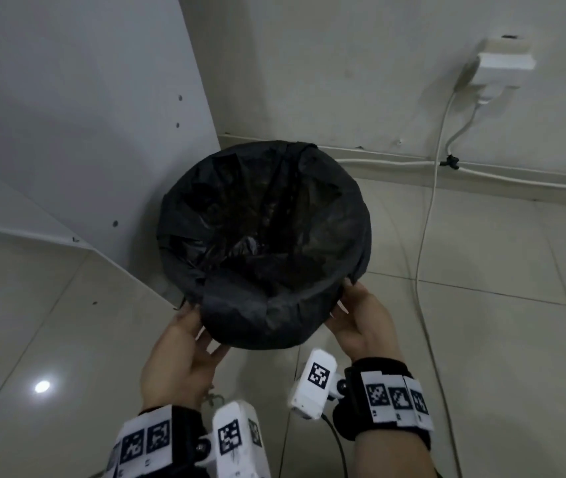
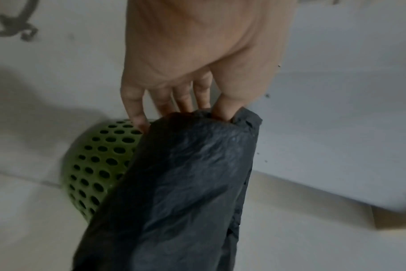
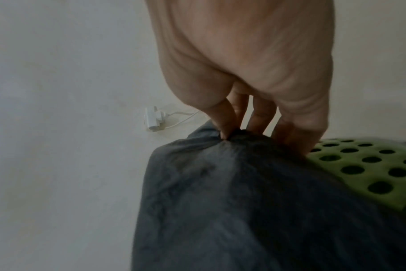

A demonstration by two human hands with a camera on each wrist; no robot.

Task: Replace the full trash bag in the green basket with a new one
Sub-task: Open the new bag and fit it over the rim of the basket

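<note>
We have both hands on the black trash bag (image 1: 261, 236), which lines the green basket (image 2: 93, 165) standing on the tiled floor (image 1: 481, 305) in the corner, close beside a white cabinet panel (image 1: 68, 132). Our left hand (image 1: 185, 353) pinches the bag's folded-over edge on the near left side: in the left wrist view the thumb presses into the plastic against the fingers (image 2: 137, 110), whose tips reach down past the film to the perforated green wall. Our right hand (image 1: 357, 319) does the same on the near right, thumb and forefinger clamped on a gathered pucker of plastic, the other fingers (image 3: 290, 135) lying against the basket just beyond. So both sets of fingers are closed on the bag, not spread and not empty.

Between our hands the near rim of the bag hangs down over the outside of the basket; away from our fingers, the rest of the edge wraps the rim all round. The inside looks dark and crumpled, and we cannot tell how much is in it.

As for progress, we judge this bag to be either the full one about to be peeled off, or a fresh one being tucked on; the views do not settle which. No second bag is in sight. A white plug and cable (image 1: 502, 63) sit on the wall well beyond our right fingers.
</note>
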